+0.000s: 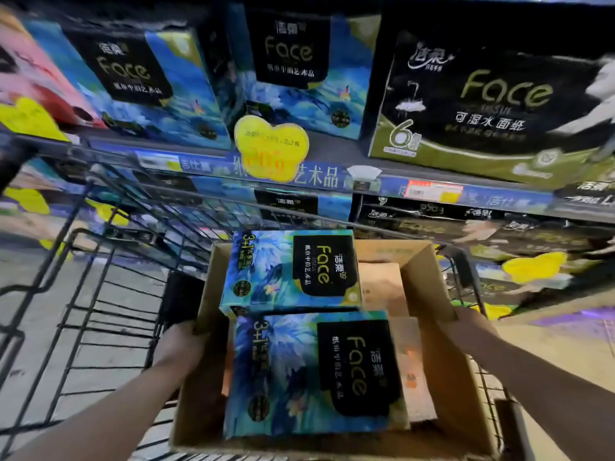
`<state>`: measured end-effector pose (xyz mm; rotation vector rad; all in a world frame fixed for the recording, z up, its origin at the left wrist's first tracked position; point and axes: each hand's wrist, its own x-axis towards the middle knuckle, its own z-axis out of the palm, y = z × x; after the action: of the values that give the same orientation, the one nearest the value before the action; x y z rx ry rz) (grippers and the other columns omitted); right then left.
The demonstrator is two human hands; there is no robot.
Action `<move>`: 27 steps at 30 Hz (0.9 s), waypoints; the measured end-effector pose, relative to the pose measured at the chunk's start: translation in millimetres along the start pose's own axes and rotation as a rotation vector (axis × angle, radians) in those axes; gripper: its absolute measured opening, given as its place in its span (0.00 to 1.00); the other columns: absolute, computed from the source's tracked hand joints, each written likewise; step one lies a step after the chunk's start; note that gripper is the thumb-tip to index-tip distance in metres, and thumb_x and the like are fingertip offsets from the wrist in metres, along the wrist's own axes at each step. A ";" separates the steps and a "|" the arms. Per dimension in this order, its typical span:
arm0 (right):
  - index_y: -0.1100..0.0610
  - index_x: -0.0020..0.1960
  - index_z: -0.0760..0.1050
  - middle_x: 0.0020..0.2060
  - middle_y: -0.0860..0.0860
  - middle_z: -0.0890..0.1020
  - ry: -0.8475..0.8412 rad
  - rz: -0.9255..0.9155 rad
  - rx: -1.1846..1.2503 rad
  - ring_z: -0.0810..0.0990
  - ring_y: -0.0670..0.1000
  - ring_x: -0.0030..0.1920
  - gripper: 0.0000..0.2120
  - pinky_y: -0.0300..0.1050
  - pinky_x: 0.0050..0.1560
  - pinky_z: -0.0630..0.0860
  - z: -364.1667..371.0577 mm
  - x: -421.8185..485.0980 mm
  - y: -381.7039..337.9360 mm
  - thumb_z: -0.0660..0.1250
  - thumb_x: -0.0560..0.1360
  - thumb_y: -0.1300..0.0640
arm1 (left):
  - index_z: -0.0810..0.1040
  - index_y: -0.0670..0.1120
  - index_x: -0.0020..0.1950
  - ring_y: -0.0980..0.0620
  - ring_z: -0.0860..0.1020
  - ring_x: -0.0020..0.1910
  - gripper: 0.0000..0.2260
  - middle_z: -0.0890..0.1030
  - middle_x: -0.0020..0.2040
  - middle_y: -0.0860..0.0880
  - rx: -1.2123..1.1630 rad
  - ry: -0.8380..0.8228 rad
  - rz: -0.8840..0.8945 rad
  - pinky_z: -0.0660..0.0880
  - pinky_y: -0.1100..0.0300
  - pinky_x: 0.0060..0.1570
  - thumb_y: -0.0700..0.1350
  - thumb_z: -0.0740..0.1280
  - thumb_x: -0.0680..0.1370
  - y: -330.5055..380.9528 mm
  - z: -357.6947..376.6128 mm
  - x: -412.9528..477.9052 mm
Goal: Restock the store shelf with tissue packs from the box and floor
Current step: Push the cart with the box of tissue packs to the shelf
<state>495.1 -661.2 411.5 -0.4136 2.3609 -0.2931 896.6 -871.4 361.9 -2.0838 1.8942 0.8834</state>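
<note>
An open cardboard box (429, 271) sits on a black wire cart. Inside it lie two blue "Face" tissue packs, a far one (289, 271) and a near one (312, 374). My left hand (181, 341) grips the box's left flap near its far corner. My right hand (461, 322) holds the right wall of the box, its fingers hidden behind the cardboard. The shelf (326, 176) above carries more blue Face packs (299, 71) and a black-and-green Face pack (492, 108).
The black wire cart (109, 261) stretches to the left and front of the box. A yellow price tag (271, 148) hangs from the shelf edge. Lower shelves hold more tissue packs (466, 227). Pale floor tiles (30, 294) show at left.
</note>
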 end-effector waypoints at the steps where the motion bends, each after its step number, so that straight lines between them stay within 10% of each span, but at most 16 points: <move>1: 0.62 0.52 0.78 0.41 0.59 0.80 -0.010 0.001 0.016 0.77 0.57 0.39 0.10 0.43 0.34 0.70 6.0 5.3 1.8 0.65 0.74 0.59 | 0.81 0.44 0.46 0.42 0.81 0.46 0.08 0.83 0.44 0.42 -0.023 -0.019 -0.003 0.74 0.57 0.42 0.48 0.68 0.74 1.2 7.5 4.4; 13: 0.58 0.58 0.74 0.44 0.57 0.80 0.032 -0.001 -0.134 0.78 0.57 0.43 0.12 0.46 0.40 0.74 44.1 32.8 11.1 0.61 0.77 0.56 | 0.81 0.50 0.47 0.50 0.81 0.35 0.19 0.82 0.37 0.52 0.044 -0.140 -0.149 0.82 0.56 0.37 0.62 0.65 0.66 -125.1 145.2 141.7; 27: 0.53 0.64 0.70 0.53 0.55 0.80 0.126 -0.168 -0.006 0.80 0.56 0.49 0.16 0.50 0.47 0.78 28.7 -44.9 -13.6 0.60 0.77 0.51 | 0.72 0.41 0.66 0.39 0.76 0.60 0.17 0.77 0.61 0.38 -0.158 -0.070 0.015 0.71 0.54 0.55 0.48 0.61 0.80 44.4 5.5 -25.9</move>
<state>548.9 -659.6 422.7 -0.6148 2.4542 -0.4007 852.4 -854.1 382.5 -2.0964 1.8626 1.1284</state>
